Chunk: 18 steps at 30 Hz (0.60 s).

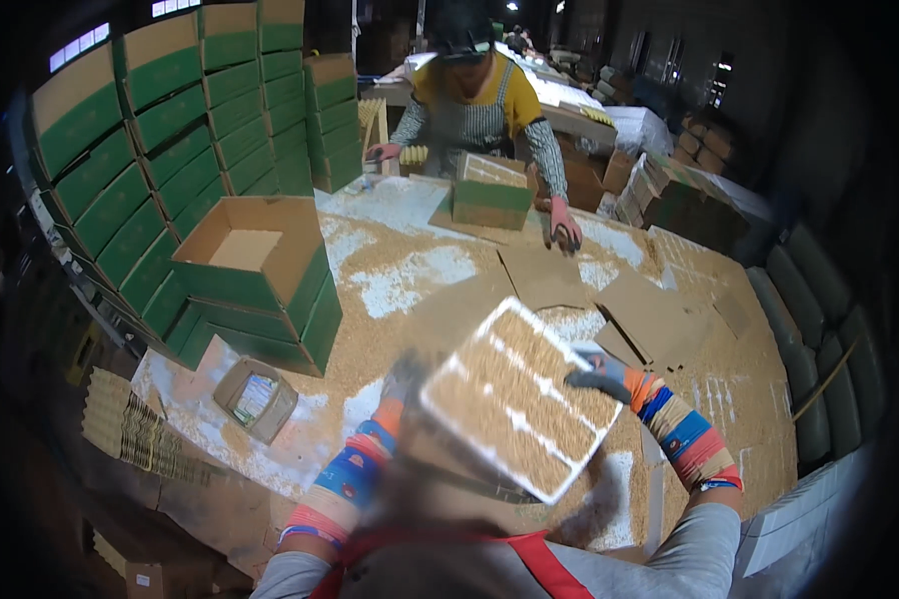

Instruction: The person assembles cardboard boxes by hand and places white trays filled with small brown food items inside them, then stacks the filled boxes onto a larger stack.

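Observation:
A white-rimmed tray (521, 400), divided into strips and filled with tan granular material, is held tilted and slightly blurred above the table (412, 281). My right hand (607, 376), in a dark-palmed glove, grips its right edge. My left hand (403, 378), gloved and blurred, is by the tray's left corner; whether its fingers close on the rim cannot be made out. Under the tray, close to my body, part of a cardboard carton (449, 449) shows, mostly hidden. Flat brown cardboard sheets (648, 314) lie beyond the tray to the right.
Stacked green-and-brown cartons (165, 142) line the left, with an open carton (258, 247) before them. A small box of packets (255, 400) and moulded pulp trays (138, 423) are nearer. Opposite, a co-worker (479, 105) stands behind a filled carton (492, 202). Dark green sacks or cushions (801, 344) flank the right.

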### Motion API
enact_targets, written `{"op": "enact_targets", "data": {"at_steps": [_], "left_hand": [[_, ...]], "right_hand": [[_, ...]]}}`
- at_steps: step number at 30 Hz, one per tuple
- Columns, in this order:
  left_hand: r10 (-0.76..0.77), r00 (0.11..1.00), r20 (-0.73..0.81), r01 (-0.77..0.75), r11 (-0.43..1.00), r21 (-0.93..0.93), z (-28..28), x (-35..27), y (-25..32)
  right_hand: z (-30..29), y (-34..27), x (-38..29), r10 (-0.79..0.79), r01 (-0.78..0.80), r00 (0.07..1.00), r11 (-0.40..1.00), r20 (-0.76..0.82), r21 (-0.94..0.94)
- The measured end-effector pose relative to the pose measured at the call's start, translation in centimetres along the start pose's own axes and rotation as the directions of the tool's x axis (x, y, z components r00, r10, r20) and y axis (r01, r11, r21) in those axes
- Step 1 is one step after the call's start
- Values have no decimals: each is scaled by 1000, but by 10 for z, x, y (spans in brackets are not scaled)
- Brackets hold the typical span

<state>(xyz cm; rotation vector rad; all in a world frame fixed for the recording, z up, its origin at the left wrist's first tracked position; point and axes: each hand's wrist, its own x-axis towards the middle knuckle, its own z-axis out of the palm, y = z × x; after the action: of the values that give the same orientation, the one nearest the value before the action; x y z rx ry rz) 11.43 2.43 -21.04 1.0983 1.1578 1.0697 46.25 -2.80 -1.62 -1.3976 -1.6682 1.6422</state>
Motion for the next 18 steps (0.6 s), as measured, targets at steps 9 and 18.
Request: {"op": "enact_targets", "data": {"at_steps": [9, 18], "left_hand": [[247, 967, 68, -225, 945, -237, -7, 6, -12], [222, 974, 40, -217, 971, -103, 2, -31, 38]], "right_hand": [[40, -39, 61, 179, -8, 952, 827, 248, -563], [50, 36, 92, 66, 14, 975, 934, 211, -356]]}}
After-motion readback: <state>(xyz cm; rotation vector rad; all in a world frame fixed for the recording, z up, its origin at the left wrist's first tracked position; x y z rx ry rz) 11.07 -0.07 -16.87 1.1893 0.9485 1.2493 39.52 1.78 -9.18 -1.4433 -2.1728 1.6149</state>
